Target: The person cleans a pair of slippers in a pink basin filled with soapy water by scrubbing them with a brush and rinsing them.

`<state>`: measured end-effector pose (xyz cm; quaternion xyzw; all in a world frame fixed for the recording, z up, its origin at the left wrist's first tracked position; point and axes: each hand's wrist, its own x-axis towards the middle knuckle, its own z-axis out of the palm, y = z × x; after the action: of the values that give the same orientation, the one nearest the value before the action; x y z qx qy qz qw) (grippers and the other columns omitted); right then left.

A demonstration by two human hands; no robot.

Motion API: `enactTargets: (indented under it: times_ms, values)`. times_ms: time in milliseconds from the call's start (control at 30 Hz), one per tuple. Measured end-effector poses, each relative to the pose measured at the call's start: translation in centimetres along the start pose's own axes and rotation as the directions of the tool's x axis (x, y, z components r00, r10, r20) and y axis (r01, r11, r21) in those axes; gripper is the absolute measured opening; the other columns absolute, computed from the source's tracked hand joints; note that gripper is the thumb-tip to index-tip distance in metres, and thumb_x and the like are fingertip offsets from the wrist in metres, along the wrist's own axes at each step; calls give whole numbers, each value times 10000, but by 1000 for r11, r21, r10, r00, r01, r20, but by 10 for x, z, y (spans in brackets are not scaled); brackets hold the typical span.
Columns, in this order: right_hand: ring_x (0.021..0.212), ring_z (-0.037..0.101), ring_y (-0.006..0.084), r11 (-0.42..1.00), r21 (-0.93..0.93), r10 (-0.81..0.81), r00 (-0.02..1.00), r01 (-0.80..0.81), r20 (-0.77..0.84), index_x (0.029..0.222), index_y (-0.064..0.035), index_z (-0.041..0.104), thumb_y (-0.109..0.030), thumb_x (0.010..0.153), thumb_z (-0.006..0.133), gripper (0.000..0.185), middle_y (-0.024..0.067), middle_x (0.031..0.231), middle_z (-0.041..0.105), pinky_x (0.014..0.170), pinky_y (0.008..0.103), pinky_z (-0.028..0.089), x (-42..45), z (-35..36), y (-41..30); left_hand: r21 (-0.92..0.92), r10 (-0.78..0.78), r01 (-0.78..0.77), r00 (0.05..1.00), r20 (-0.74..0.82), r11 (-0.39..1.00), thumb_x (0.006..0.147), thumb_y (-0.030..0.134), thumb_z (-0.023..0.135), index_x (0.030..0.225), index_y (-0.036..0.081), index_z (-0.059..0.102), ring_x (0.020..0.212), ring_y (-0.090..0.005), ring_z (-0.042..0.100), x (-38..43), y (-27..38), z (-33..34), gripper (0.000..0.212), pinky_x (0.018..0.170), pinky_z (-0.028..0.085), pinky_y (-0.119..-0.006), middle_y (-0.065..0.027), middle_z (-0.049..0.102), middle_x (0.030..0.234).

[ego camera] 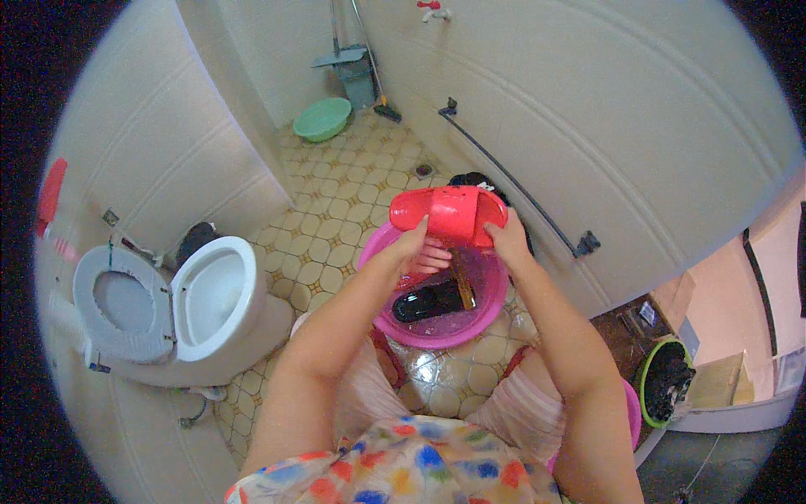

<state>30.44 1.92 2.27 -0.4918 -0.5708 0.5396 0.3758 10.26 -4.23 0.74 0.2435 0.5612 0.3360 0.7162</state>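
Observation:
Between both hands a red slide sandal (450, 211) is held over a pink plastic basin (434, 340). My left hand (423, 249) grips its lower edge near the left end, thumb on the side. At the other end, my right hand (507, 239) has hold of the sandal by the opening beside the strap. Inside the basin lies a black slipper (428, 303) in what looks like shallow water. A brown stick-like handle (465, 283) leans next to it, its upper part hidden below the sandal. Some red thing also shows in the basin behind my left fingers.
A toilet (214, 302) with raised lid stands at the left. Dark shoes (478, 181) lie behind the basin by the wall, below a dark rail (513, 176). A green basin (322, 120), dustpan (354, 75) and broom (387, 112) are in the far corner. A green-rimmed bin (667, 381) is at right.

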Motion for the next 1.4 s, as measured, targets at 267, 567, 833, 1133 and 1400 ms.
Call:
enactTargets:
  times_ms: [267, 567, 833, 1133, 1400]
  values:
    - [876, 581, 359, 778, -532, -390, 921, 334, 7, 1097, -65, 495, -209, 802, 580, 339, 193, 928, 612, 767, 412, 452, 12, 5, -29, 32, 434, -438, 876, -212, 899, 880, 330, 477, 1073, 92, 513, 818, -145, 574, 10, 5, -16, 308, 703, 471, -328, -45, 596, 977]
    - [875, 583, 340, 720, -574, -406, 907, 390, 108, 1084, -63, 525, -286, 770, 616, 396, 184, 966, 601, 765, 404, 456, 16, 28, -40, -507, 194, -219, 976, -102, 833, 887, 278, 310, 1185, 124, 433, 1015, -238, 534, 60, 17, -11, 357, 870, 387, -476, -68, 536, 1138]
    - [892, 575, 351, 647, -708, -284, 951, 283, 121, 1061, -36, 527, -320, 808, 568, 383, 192, 979, 592, 780, 412, 446, 13, 27, -26, -588, 202, -181, 979, -29, 789, 884, 313, 282, 1211, 106, 429, 1078, -292, 514, 84, 16, -8, 414, 905, 380, -524, -104, 516, 1198]
    - [886, 571, 367, 762, -563, -314, 943, 320, 112, 1046, -24, 522, -314, 842, 527, 354, 218, 940, 593, 773, 416, 445, 17, 37, -19, -552, 166, -184, 983, -83, 813, 888, 331, 267, 1214, 106, 428, 1103, -301, 499, 73, 19, -12, 427, 948, 320, -545, -110, 502, 1220]
    - [827, 575, 392, 731, -613, -322, 944, 300, 78, 996, 16, 526, -302, 852, 516, 349, 238, 861, 599, 730, 437, 449, 56, 41, -24, -340, 148, -262, 934, -325, 903, 860, 232, 398, 1242, 106, 385, 1136, -246, 431, 82, 25, -23, 403, 876, 388, -483, -103, 439, 1243]
